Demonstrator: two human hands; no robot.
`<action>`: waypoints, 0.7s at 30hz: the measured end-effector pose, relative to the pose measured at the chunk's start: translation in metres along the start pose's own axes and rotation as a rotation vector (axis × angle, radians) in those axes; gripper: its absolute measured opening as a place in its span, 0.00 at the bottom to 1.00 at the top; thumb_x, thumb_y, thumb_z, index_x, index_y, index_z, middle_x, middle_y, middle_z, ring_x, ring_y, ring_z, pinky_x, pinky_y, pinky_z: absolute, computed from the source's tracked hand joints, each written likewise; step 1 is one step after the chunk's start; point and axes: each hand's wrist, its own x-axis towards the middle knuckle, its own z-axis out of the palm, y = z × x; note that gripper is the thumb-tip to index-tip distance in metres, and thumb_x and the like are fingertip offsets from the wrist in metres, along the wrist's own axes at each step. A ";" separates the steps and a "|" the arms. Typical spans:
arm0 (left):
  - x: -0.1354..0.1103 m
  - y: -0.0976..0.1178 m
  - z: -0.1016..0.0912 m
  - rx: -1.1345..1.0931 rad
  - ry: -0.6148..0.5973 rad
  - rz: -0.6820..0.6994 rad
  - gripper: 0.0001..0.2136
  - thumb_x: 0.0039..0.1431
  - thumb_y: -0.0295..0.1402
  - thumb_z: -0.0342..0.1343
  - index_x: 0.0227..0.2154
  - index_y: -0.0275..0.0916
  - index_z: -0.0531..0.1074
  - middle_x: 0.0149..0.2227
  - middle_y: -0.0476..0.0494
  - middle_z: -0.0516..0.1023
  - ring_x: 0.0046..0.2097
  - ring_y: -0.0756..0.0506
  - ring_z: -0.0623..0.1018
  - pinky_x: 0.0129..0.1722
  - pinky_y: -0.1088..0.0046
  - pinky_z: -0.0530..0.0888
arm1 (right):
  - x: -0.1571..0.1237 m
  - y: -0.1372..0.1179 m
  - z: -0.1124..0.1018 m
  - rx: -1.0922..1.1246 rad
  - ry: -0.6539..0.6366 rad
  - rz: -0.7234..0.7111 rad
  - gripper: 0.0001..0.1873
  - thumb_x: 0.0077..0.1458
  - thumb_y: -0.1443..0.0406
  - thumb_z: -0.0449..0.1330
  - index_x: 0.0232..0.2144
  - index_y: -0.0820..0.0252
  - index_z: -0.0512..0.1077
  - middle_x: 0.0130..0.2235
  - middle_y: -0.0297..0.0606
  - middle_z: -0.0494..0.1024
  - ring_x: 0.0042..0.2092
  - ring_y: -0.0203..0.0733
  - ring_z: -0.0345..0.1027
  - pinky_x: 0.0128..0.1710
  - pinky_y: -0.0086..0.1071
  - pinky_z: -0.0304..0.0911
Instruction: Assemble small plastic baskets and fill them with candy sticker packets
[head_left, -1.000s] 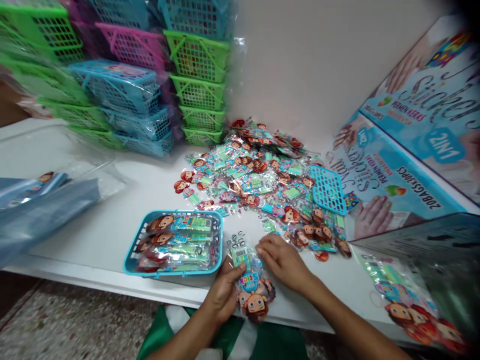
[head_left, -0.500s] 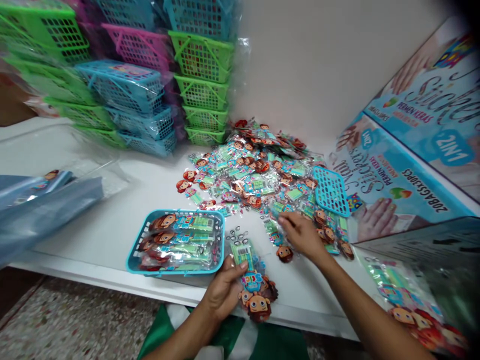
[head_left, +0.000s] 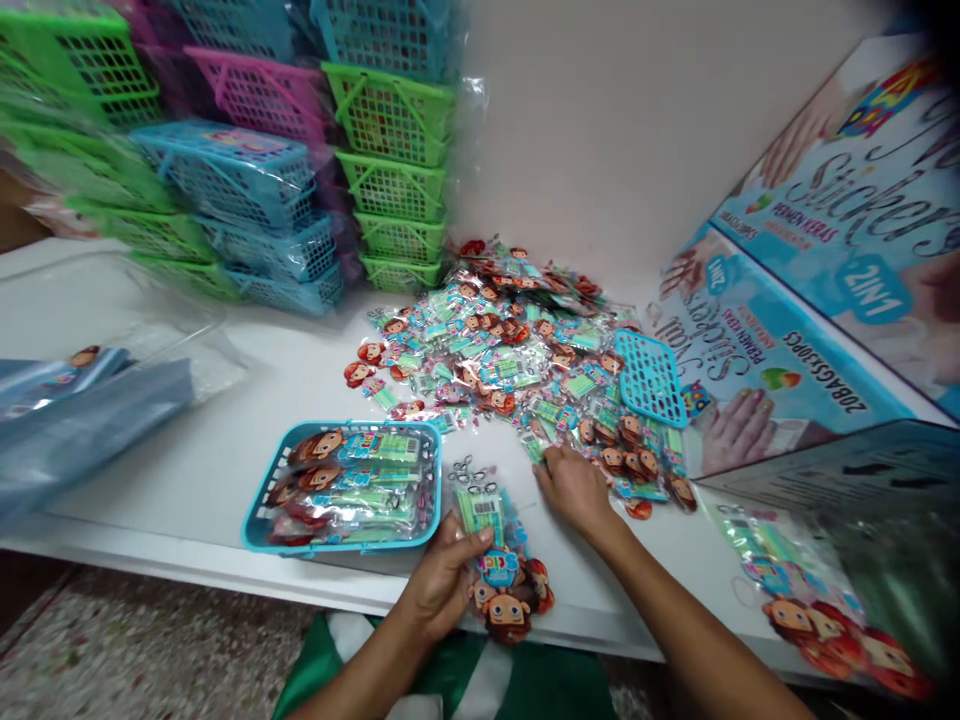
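Note:
My left hand (head_left: 442, 570) is closed on a small bunch of clear packets (head_left: 501, 570) with a cartoon head at the lower end and a green strip at the top. My right hand (head_left: 574, 488) lies low over the table at the front of the pile, its fingers curled on a packet (head_left: 533, 447) whose green end sticks out past the fingertips. The rest of that packet is hidden under the hand. Left of my left hand stands a blue plastic basket (head_left: 259, 500) with several similar packets lying in rows inside.
A heap of loose packets (head_left: 495, 340) spreads against the wall, with a blue perforated lid (head_left: 651, 378) on its right side. Stacked baskets in plastic (head_left: 394, 185) stand back left. Printed cartons (head_left: 795, 330) line the right. A clear bag (head_left: 817, 590) of packets lies front right.
My right hand has shifted left and toward me, covering the packet that lay by its fingers. My left hand keeps its bunch in nearly the same place. The view has turned slightly right.

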 end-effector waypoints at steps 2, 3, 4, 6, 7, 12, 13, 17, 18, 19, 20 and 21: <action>0.001 0.000 0.000 0.002 -0.005 -0.004 0.14 0.52 0.24 0.59 0.43 0.35 0.71 0.40 0.39 0.79 0.42 0.40 0.78 0.48 0.61 0.71 | -0.002 -0.002 -0.001 0.010 -0.008 -0.021 0.12 0.58 0.64 0.50 0.35 0.65 0.72 0.38 0.50 0.75 0.41 0.50 0.69 0.38 0.36 0.58; 0.001 -0.001 -0.001 -0.004 -0.002 0.000 0.13 0.52 0.24 0.59 0.43 0.34 0.71 0.40 0.39 0.79 0.43 0.40 0.78 0.48 0.61 0.71 | -0.007 -0.004 -0.002 0.085 -0.016 -0.044 0.12 0.59 0.64 0.50 0.35 0.63 0.72 0.37 0.47 0.75 0.40 0.47 0.69 0.37 0.34 0.59; 0.002 -0.001 -0.001 -0.016 -0.002 0.008 0.14 0.52 0.24 0.59 0.44 0.34 0.71 0.41 0.39 0.79 0.43 0.40 0.78 0.48 0.62 0.71 | -0.015 -0.006 -0.003 0.220 -0.045 -0.076 0.12 0.59 0.62 0.51 0.35 0.61 0.72 0.35 0.43 0.76 0.38 0.44 0.69 0.36 0.32 0.59; 0.003 -0.001 -0.002 -0.052 -0.016 0.023 0.18 0.53 0.24 0.58 0.48 0.36 0.69 0.44 0.40 0.78 0.46 0.41 0.77 0.49 0.64 0.70 | -0.033 -0.010 -0.003 0.628 -0.170 -0.129 0.14 0.59 0.57 0.51 0.36 0.58 0.71 0.31 0.35 0.75 0.30 0.38 0.68 0.30 0.29 0.59; 0.004 -0.002 -0.001 -0.063 -0.030 0.019 0.20 0.53 0.23 0.58 0.50 0.37 0.68 0.45 0.40 0.77 0.46 0.41 0.77 0.49 0.64 0.70 | -0.042 -0.013 -0.003 0.838 -0.244 -0.134 0.15 0.59 0.55 0.50 0.37 0.58 0.71 0.28 0.33 0.73 0.26 0.36 0.66 0.26 0.28 0.59; 0.004 -0.006 -0.001 0.000 -0.009 -0.076 0.22 0.54 0.25 0.58 0.53 0.37 0.65 0.43 0.40 0.78 0.43 0.42 0.78 0.46 0.66 0.71 | -0.080 -0.028 0.004 0.938 -0.076 -0.129 0.13 0.58 0.59 0.53 0.29 0.59 0.72 0.28 0.33 0.72 0.30 0.36 0.66 0.31 0.28 0.59; 0.004 -0.007 -0.001 0.016 0.002 -0.089 0.22 0.54 0.26 0.58 0.53 0.37 0.64 0.43 0.40 0.78 0.43 0.42 0.78 0.46 0.66 0.71 | -0.085 -0.029 0.005 0.857 -0.009 -0.145 0.12 0.58 0.61 0.54 0.27 0.59 0.72 0.30 0.34 0.73 0.33 0.37 0.67 0.34 0.29 0.59; 0.003 -0.011 0.000 0.071 0.044 -0.108 0.23 0.53 0.25 0.59 0.53 0.38 0.63 0.40 0.41 0.78 0.40 0.44 0.79 0.42 0.68 0.73 | -0.093 -0.009 0.002 0.680 0.098 -0.140 0.13 0.61 0.60 0.50 0.30 0.57 0.71 0.32 0.34 0.74 0.34 0.36 0.67 0.35 0.28 0.59; 0.002 -0.011 0.000 0.089 0.049 -0.114 0.23 0.53 0.26 0.59 0.53 0.38 0.63 0.39 0.41 0.79 0.38 0.44 0.79 0.41 0.67 0.74 | -0.092 0.004 0.001 0.625 0.162 -0.102 0.13 0.62 0.60 0.49 0.33 0.57 0.71 0.34 0.36 0.74 0.36 0.37 0.67 0.37 0.29 0.60; 0.001 -0.010 0.000 0.107 0.048 -0.123 0.23 0.53 0.26 0.59 0.52 0.38 0.63 0.38 0.41 0.79 0.37 0.43 0.79 0.39 0.67 0.74 | -0.088 0.020 -0.001 0.539 0.246 -0.038 0.14 0.62 0.59 0.48 0.36 0.57 0.71 0.37 0.38 0.74 0.39 0.40 0.67 0.40 0.30 0.60; 0.000 -0.009 0.000 0.123 0.041 -0.133 0.22 0.53 0.26 0.60 0.51 0.38 0.64 0.37 0.41 0.79 0.35 0.43 0.79 0.38 0.66 0.74 | -0.084 0.039 -0.002 0.431 0.340 0.046 0.15 0.62 0.58 0.47 0.40 0.58 0.70 0.40 0.41 0.74 0.43 0.43 0.67 0.43 0.33 0.60; -0.001 -0.009 0.000 0.135 0.033 -0.139 0.21 0.52 0.27 0.60 0.50 0.37 0.65 0.36 0.41 0.79 0.34 0.43 0.79 0.36 0.66 0.75 | -0.078 0.058 -0.002 0.298 0.422 0.150 0.17 0.61 0.58 0.48 0.45 0.60 0.69 0.44 0.46 0.73 0.47 0.47 0.65 0.45 0.37 0.59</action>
